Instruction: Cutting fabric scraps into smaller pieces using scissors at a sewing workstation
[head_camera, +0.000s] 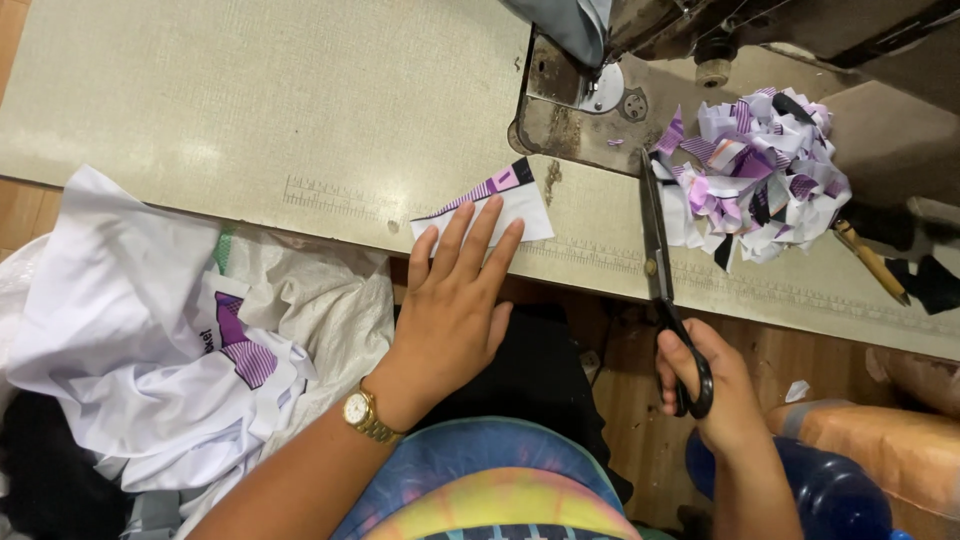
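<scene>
Right hand (715, 385) grips scissors (655, 235); left hand (455, 300) lies flat on one fabric piece (500, 200) — trimmings (760, 170) already heaped beyond; uncut pieces (150, 330) wait left.

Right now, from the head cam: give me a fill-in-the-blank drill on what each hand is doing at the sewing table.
1. The left hand lies flat, fingers on a white and purple fabric piece at the table's ____ edge.
2. The right hand grips a pair of ____ by the black handles.
3. The blades lie on the table beside a heap of fabric ____.
4. A gold ____ sits on the left wrist.

Missing words: front; scissors; scraps; watch
</scene>
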